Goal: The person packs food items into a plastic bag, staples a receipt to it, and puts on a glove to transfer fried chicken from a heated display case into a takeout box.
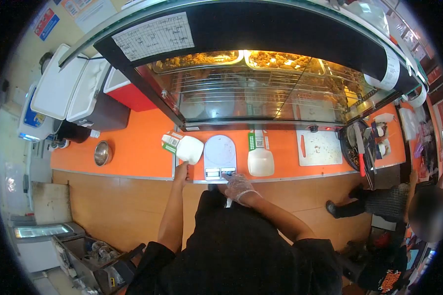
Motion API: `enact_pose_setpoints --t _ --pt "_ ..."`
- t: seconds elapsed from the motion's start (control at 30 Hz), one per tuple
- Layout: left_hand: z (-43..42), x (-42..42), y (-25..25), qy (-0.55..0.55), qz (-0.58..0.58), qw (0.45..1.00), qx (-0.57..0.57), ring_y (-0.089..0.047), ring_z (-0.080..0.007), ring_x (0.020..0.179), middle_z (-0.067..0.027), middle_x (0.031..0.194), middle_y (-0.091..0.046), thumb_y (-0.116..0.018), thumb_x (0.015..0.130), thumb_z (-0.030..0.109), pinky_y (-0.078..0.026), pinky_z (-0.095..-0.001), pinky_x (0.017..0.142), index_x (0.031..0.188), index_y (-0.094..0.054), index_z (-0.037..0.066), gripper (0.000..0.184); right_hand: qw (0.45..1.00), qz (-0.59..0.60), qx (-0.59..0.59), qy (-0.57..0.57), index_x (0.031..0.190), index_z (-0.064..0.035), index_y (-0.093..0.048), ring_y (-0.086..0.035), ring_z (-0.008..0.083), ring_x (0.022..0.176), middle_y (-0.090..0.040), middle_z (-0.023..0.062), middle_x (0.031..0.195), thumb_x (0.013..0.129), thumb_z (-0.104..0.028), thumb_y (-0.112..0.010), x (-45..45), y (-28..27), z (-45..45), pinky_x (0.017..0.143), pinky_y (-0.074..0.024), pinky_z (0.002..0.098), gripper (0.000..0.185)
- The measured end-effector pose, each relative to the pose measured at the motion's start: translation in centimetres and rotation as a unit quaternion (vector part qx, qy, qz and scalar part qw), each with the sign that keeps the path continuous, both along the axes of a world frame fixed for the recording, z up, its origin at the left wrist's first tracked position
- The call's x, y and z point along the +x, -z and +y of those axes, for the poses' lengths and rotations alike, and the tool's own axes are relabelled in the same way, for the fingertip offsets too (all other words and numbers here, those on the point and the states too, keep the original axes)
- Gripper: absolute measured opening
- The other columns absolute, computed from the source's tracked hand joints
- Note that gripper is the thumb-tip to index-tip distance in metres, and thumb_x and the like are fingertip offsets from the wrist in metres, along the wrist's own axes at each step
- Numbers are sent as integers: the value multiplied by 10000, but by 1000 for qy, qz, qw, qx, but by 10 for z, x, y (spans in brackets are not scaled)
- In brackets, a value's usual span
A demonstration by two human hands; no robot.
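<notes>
A white kitchen scale lies on the orange counter, its display and buttons toward me. My right hand, in a clear plastic glove, reaches over the scale's front edge with a finger at the buttons; it holds nothing that I can see. To the left of the scale, my left hand is bare and closed on the near edge of an open takeaway box, white inside with a green printed lid. A second open takeaway box stands on the counter to the right of the scale.
Behind the counter stands a lit glass food warmer with trays of fried food. A white cutting board, a dark pan with a red-handled knife lie rightward. A metal bowl sits left. Another person is at right.
</notes>
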State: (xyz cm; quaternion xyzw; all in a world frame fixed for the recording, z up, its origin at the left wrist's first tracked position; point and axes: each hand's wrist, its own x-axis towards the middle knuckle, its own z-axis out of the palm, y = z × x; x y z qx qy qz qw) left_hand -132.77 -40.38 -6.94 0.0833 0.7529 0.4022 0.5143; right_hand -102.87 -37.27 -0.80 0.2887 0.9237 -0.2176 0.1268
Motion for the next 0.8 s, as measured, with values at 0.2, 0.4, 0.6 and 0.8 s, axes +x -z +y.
enact_pose_setpoints --t 0.2,0.4,0.6,0.8 --pt "4 26 -11 -22 85 992 87 -377 -95 429 26 562 -420 -569 888 302 -305 -283 400 728 -528 105 258 998 -32 49 -22 1272 -75 -594 -581 327 1177 -511 169 1397 908 -292 -535 -11 28 -1 939 -470 436 428" --pt "11 88 -52 20 -62 990 125 -347 -71 439 43 596 -405 -559 932 296 -275 -254 392 805 -557 90 242 990 -20 -116 80 1251 1 -588 -580 363 1176 -545 231 1363 940 -310 -497 -7 15 2 994 -461 460 449" --pt "26 117 -43 40 -125 983 131 -332 -54 410 38 602 -401 -561 956 300 -258 -234 366 852 -571 59 262 996 78 -37 -6 975 -88 -650 -509 328 1264 -499 189 1379 980 -287 -461 16 19 -9 994 -462 444 274" --pt "25 114 -44 100 -118 981 113 -335 -59 450 54 612 -396 -575 965 340 -271 -234 399 944 -599 39 302 990 13 -116 74 1048 8 -639 -527 317 1258 -427 180 1484 957 -272 -469 0 -5 -12 1001 -455 426 340"
